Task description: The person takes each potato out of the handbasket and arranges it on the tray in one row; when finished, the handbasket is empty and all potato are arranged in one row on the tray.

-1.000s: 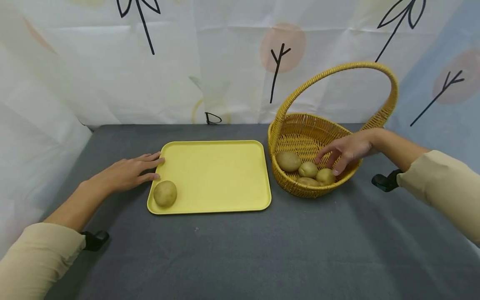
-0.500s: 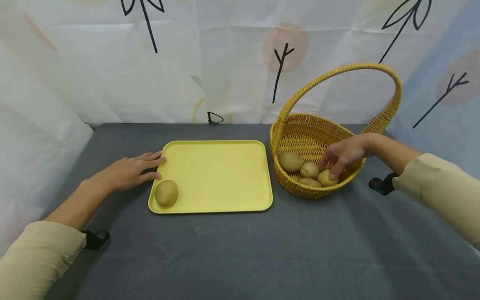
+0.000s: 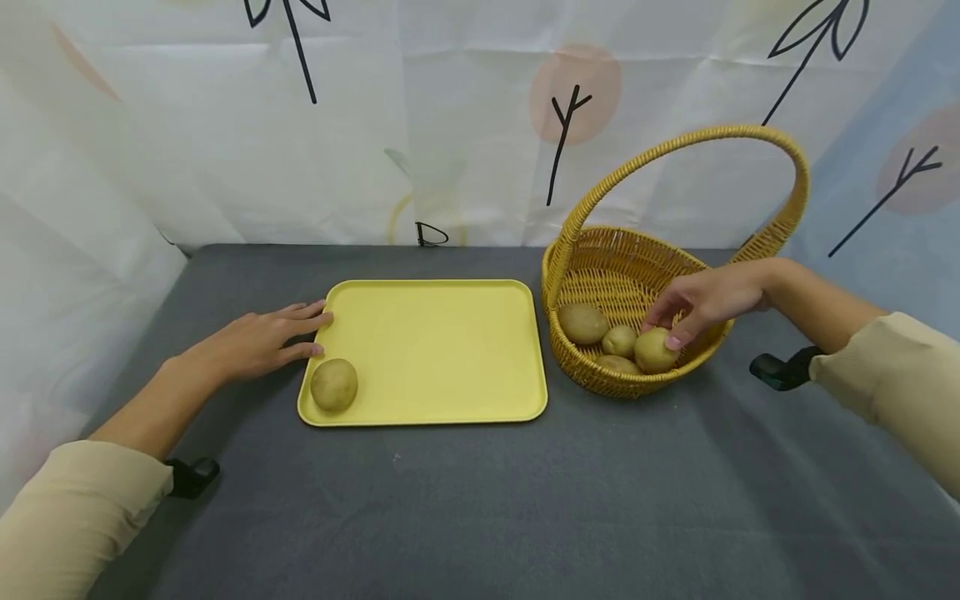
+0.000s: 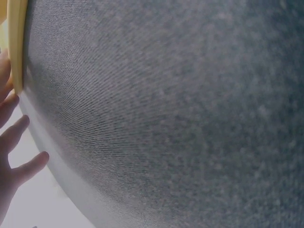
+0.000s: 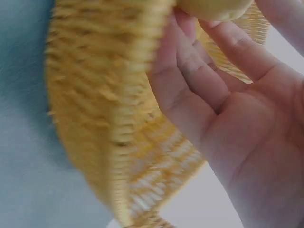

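My right hand [image 3: 708, 302] reaches over the rim of a yellow wicker basket [image 3: 600, 237] and pinches a potato [image 3: 655, 351] between thumb and fingers. In the right wrist view that potato [image 5: 216, 7] shows at the top edge, by the fingertips. Beside it in the basket lie a large potato [image 3: 583, 323], a small one [image 3: 619, 341] and a partly hidden one [image 3: 617, 364]. My left hand [image 3: 258, 340] has its fingers stretched out, fingertips on the left rim of a yellow tray [image 3: 435, 350]. One potato [image 3: 333, 385] sits in the tray's front left corner.
The basket's tall arched handle [image 3: 675, 143] rises above my right hand. A dark grey cloth [image 3: 480, 500] covers the table. White patterned fabric [image 3: 465, 125] hangs behind the table and along its sides.
My right hand has closed its thumb and fingers on the potato at the basket's right and lifted it slightly. The left hand stays on the tray rim.
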Demonstrator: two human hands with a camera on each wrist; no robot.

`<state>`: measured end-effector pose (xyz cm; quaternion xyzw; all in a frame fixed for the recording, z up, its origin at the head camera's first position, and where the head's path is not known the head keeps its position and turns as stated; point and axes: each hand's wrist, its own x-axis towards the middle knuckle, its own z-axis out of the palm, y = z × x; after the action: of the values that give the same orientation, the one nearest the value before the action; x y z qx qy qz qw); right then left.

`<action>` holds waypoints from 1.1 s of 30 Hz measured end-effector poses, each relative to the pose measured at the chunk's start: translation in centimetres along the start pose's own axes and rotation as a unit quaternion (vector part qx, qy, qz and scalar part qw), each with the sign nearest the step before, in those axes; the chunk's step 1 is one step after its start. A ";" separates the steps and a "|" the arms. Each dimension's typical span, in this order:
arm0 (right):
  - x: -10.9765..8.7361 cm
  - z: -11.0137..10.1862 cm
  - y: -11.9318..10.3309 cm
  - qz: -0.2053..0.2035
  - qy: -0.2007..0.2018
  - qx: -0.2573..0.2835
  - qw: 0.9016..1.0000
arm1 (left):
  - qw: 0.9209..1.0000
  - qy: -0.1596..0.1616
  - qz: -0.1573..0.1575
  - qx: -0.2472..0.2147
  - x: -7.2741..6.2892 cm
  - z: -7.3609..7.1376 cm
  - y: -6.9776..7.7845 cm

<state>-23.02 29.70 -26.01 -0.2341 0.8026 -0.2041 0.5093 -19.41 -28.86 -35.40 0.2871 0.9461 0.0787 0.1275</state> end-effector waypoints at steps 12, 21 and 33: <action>-0.8 0.9 -5.1 -0.123 0.048 0.010 0.991 | 1.000 -0.003 -0.003 0.000 0.0 -0.1 0.0; 4.0 4.4 -9.2 -0.242 0.138 0.040 0.960 | 1.000 -0.004 -0.005 0.003 0.0 -0.1 0.2; 13.7 10.5 -13.5 -0.278 0.230 0.122 0.924 | 1.000 -0.013 -0.013 0.010 0.2 -0.1 0.4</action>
<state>-16.28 9.90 -32.39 -0.3308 0.7691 -0.4823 0.2577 -19.43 -28.44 -35.28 0.2768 0.9489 0.0639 0.1375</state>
